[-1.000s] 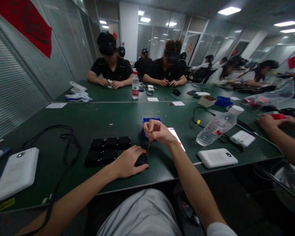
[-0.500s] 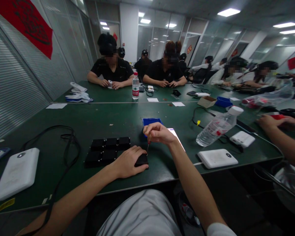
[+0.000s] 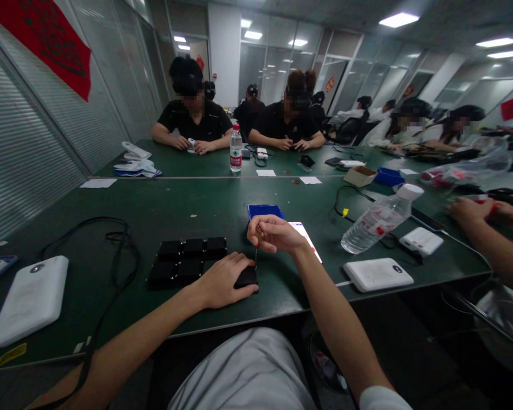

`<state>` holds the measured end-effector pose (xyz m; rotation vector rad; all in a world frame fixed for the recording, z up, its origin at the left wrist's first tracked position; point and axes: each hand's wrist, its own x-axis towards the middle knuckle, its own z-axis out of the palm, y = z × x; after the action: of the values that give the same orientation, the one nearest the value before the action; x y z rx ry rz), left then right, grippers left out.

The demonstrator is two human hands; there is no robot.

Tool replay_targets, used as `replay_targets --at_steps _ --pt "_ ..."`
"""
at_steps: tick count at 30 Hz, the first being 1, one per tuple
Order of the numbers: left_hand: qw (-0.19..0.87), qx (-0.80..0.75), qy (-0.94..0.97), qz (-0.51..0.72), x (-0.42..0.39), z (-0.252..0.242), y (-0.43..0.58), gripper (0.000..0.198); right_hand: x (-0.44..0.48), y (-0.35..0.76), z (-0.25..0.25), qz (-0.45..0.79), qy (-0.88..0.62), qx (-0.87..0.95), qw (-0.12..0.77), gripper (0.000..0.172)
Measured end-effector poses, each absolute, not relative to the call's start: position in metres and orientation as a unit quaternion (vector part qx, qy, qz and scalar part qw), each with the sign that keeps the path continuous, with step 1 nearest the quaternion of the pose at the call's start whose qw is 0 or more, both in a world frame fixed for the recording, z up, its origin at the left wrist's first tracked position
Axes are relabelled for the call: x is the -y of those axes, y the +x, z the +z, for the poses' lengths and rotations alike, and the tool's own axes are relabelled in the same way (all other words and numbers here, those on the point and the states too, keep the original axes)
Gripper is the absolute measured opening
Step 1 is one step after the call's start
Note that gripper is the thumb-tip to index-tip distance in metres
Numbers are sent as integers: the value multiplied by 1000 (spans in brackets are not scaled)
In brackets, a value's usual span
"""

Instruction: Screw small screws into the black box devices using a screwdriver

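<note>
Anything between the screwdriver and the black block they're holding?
Nothing visible: the right hand holds the screwdriver, tip at the edge of the black block. The left hand holds it, beside the tip.

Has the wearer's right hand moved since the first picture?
Yes, slightly: judged against the blue tray, the right hand is lower in the view, covering less of the tray.
</note>
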<state>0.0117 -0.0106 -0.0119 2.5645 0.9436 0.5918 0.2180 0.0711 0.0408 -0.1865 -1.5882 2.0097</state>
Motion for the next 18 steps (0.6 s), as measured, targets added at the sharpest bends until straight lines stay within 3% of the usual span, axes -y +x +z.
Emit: replay_targets --at_steps 6,18 --pt "172 -331 903 212 11 -11 12 37 -73 216 37 755 -53 590 281 45" --pt "171 -326 904 219 12 -10 11 37 -75 219 41 737 -49 616 273 46"
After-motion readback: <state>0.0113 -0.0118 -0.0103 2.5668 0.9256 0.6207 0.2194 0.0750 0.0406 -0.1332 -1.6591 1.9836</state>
